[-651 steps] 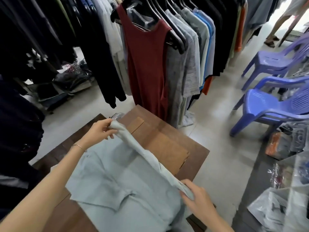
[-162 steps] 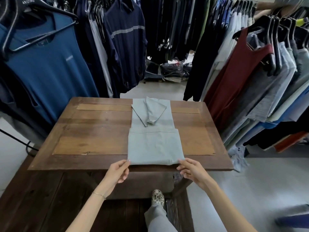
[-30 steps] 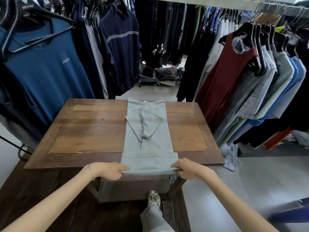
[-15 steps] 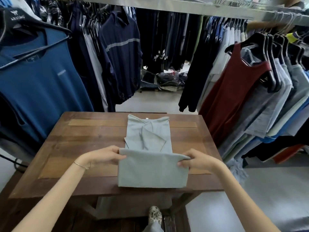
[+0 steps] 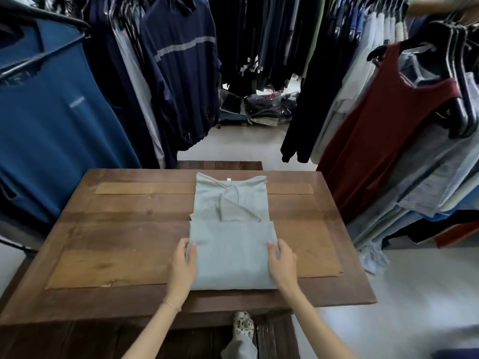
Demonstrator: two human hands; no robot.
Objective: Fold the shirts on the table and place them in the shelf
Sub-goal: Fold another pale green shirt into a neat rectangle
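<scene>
Head view. A pale grey-blue shirt (image 5: 230, 229) lies flat on the wooden counter (image 5: 124, 229), centred left to right and running from the far edge toward the near edge. The shirt is folded into a narrow strip. Its lower part is doubled over onto the body, forming a rectangular panel nearest the person. Beyond that panel the collar end is exposed, with a sleeve folded diagonally across it.

The left hand (image 5: 182, 265) lies along the left edge of the doubled panel. Its fingers are extended and flat, and its thumb rests on top of the cloth at the edge. The right hand (image 5: 282, 263) lies along the right edge of the same panel in a mirrored pose. Its fingers are extended, and the fingertips press on the cloth. Neither hand is closed around the fabric; both rest flat against it. A thin bracelet (image 5: 171, 304) circles the left wrist.

The counter has lighter inset boards within a darker frame. Below its near edge a patterned shoe (image 5: 243, 327) and a grey trouser leg (image 5: 239, 349) are visible.

Racks of hanging clothes surround the counter:
- A blue shirt (image 5: 51, 125) hangs at the left.
- A navy top with a pale stripe (image 5: 181, 73) hangs beside it.
- A dark red sleeveless top (image 5: 383, 125) hangs at the right.
- Packed garments (image 5: 259, 104) lie on the floor beyond the counter.
</scene>
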